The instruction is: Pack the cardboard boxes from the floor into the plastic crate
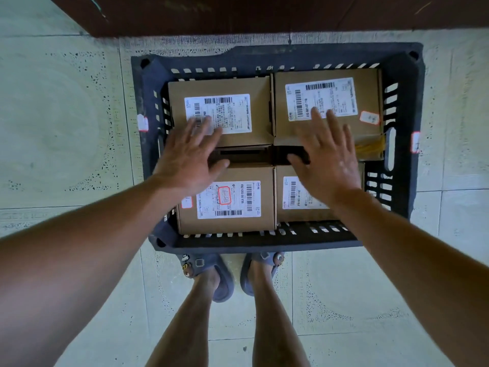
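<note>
A dark plastic crate (pixel 404 83) stands on the floor and holds several brown cardboard boxes with white shipping labels. The far left box (pixel 238 87), far right box (pixel 367 83), near left box (pixel 264 223) and near right box (pixel 281 205) fill its corners. A narrow dark gap (pixel 248 153) runs between the far and near rows. My left hand (pixel 189 157) hovers flat over the left boxes, fingers spread and straight. My right hand (pixel 326 152) is spread the same way over the right boxes. Neither hand holds anything.
The crate sits on pale tiled floor (pixel 66 123) close to a dark brown wall or door (pixel 264 14) at the far side. My feet in grey sandals (pixel 217 271) stand right against the crate's near rim.
</note>
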### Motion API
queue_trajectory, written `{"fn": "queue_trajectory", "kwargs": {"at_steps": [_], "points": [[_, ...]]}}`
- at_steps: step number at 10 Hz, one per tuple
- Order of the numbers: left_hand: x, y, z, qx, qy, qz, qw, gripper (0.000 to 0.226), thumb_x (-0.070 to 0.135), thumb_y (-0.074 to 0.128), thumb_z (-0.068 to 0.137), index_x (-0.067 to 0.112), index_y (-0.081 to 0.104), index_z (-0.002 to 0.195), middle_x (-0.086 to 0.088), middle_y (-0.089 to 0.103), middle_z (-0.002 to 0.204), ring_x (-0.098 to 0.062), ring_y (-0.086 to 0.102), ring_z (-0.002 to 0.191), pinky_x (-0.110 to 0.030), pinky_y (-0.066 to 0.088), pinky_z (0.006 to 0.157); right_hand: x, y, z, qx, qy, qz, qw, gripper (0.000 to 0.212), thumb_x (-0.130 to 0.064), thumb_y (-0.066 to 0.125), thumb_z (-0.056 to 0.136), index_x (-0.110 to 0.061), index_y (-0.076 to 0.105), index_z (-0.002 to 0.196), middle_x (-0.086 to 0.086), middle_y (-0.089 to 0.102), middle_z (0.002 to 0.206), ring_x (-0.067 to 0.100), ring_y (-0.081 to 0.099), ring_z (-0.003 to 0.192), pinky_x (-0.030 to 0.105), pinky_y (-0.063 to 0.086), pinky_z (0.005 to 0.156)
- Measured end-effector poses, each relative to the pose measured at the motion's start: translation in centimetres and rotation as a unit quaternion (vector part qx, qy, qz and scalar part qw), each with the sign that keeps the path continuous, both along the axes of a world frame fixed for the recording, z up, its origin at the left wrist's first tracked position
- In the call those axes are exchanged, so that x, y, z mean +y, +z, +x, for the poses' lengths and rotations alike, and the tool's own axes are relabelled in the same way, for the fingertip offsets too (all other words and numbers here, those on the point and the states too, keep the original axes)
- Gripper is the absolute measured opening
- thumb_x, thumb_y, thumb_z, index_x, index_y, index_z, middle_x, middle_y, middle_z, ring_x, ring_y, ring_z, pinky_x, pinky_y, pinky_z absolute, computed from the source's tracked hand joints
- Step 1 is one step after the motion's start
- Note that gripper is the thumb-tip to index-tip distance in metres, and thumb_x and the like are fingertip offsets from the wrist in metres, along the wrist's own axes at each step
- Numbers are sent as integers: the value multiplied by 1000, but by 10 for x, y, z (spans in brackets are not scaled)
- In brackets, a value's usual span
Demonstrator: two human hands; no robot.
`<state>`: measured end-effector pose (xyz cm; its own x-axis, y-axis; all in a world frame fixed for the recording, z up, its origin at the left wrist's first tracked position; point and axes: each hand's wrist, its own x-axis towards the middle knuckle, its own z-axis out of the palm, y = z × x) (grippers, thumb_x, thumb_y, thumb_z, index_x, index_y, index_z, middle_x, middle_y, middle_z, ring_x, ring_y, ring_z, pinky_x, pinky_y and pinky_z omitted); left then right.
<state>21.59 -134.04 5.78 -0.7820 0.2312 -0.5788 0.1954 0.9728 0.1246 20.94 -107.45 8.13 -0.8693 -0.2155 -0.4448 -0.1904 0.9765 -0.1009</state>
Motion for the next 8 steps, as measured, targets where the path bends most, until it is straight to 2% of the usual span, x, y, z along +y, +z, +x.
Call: {"fn": "queue_trajectory", "kwargs": {"at_steps": [1, 2, 3, 4, 5, 6, 7, 8], "points": [[-11, -6, -15, -92, 19, -5, 996, 72, 64, 18, 94, 32, -12, 152, 5, -27, 157, -22, -21, 146, -56, 2, 119, 14, -10, -12, -38, 3, 9, 999, 63, -45, 44, 96, -24, 22, 151, 5, 7, 162, 30, 2, 149, 51, 10, 120], [-9, 2, -17, -98, 14, -2, 995, 78, 67, 24, 92, 31, -7, 153, 2, -24, 159, -23, -18, 147, -51, 1, 120, 14, -10, -13, -39, 7, 1, 999, 66, -47, 46, 94, -22, 22, 151, 6, 8, 162, 30, 2, 149, 49, 9, 120], [3, 20, 0, 41, -33, 38, 998, 86, 68, 45, 86, 19, 21, 152, -9, 11, 162, -31, 13, 148, -48, 14, 120, 6, 7, 4, 3, 10, -23, 1000, 65, -50, 44, 93, -22, 27, 149, 7, 11, 161, 29, 5, 149, 47, 9, 120], [16, 25, 34, 76, -98, 57, 991, 93, 66, 65, 74, 13, 37, 145, -12, 33, 153, -34, 32, 139, -52, 28, 114, -11, 21, 37, -15, 59, -47, 997, 69, -54, 44, 92, -25, 22, 151, 5, 7, 162, 26, 0, 149, 44, 0, 119], [22, 15, 69, -5, -81, 10, 997, 109, 66, 64, 73, 19, 8, 154, -10, 8, 162, -34, 12, 148, -58, 16, 117, -30, 18, 68, -88, 96, -34, 991, 82, -56, 48, 91, -27, 5, 154, 4, -12, 162, 26, -14, 148, 42, -9, 118], [23, 7, 77, -8, -60, 0, 998, 110, 65, 58, 80, 24, -18, 147, -4, -17, 159, -31, -6, 149, -57, 8, 118, -39, -2, 79, -124, 92, -13, 988, 92, -46, 56, 90, -21, -6, 154, 7, -17, 161, 30, -14, 148, 45, -7, 117], [26, 12, 77, -29, -63, -7, 998, 108, 65, 55, 81, 23, -16, 151, -5, -21, 160, -29, -12, 148, -51, -2, 120, -38, -6, 81, -118, 80, -4, 990, 94, -43, 61, 90, -22, -6, 153, 4, -15, 161, 29, -10, 148, 41, -5, 115], [30, 26, 86, 5, -26, 63, 998, 98, 59, 59, 83, 18, 5, 155, -7, 2, 163, -28, 4, 150, -38, -2, 117, -36, 16, 86, -108, 56, -47, 991, 82, -41, 61, 89, -26, 10, 152, 3, -2, 162, 27, 0, 149, 42, 10, 118]]}}
